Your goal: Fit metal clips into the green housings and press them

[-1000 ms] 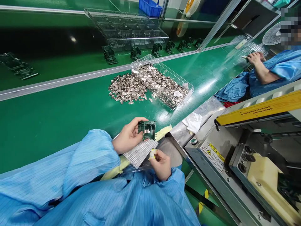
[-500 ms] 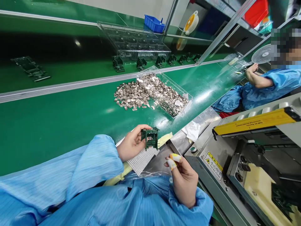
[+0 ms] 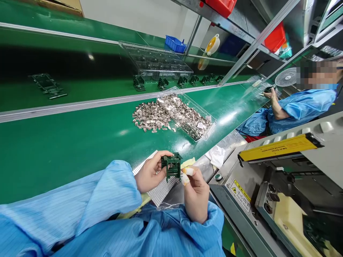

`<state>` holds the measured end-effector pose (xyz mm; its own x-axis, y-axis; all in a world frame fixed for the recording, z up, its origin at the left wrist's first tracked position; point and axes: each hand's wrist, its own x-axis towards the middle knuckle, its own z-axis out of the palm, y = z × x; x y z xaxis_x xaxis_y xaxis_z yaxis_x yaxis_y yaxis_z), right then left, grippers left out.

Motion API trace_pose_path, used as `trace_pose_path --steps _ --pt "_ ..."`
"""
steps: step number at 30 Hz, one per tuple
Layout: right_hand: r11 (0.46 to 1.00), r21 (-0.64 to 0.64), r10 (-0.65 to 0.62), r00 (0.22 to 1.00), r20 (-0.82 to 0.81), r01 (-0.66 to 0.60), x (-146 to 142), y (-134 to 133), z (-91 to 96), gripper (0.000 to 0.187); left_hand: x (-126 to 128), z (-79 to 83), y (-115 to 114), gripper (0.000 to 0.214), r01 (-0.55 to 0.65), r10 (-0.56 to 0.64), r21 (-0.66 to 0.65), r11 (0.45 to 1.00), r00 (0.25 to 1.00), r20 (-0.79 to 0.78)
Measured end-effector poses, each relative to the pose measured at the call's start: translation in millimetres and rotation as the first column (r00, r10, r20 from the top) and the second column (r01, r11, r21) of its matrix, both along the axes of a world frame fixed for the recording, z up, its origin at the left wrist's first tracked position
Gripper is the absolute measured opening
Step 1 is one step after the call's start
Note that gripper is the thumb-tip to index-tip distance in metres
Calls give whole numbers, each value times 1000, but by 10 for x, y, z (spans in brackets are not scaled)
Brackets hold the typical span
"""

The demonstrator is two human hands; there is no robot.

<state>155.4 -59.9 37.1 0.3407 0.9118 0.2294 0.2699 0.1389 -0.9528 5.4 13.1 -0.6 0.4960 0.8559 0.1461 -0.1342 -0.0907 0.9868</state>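
My left hand [image 3: 150,172] grips a dark green plastic frame [image 3: 172,167] with a square opening, holding it up over the near edge of the bench. Close against the frame's right side, my right hand [image 3: 197,194] is closed in a pinch, with white, yellow-stained covers on thumb and forefinger. Whatever lies between those fingertips is too small or hidden to make out. Beneath the frame is a silvery textured sheet [image 3: 160,192]. Beyond my hands lies a heap of small metal pieces [image 3: 150,116], beside a clear plastic tray [image 3: 211,129] holding more of them.
Several green frames [image 3: 163,84] stand behind the metal rail [image 3: 80,101], near a clear blister tray [image 3: 160,60]. At right is a machine with a yellow bar [image 3: 278,148] and hand-injury label [image 3: 240,196]. A co-worker in blue [image 3: 297,107] sits farther right.
My right hand has moved left and up, bringing its pinched fingertips to the frame's right side. The left hand still holds the frame. The view has tilted up somewhat; the co-worker's hand is raised.
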Motion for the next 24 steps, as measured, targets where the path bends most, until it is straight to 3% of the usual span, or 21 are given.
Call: trace_pose_path --steps 8,15,24 --pt "999 23 -37 962 271 32 -86 49 -25 15 -21 2 -23 36 23 -23 33 999 1000 -4" --pt "963 257 -194 883 428 87 -232 135 -142 12 -2 6 -40 37 -17 18 50 999 999 -36" --pt "949 291 -252 838 483 117 -292 159 -147 9 -31 70 -93 38 15 -1 135 991 994 -109"
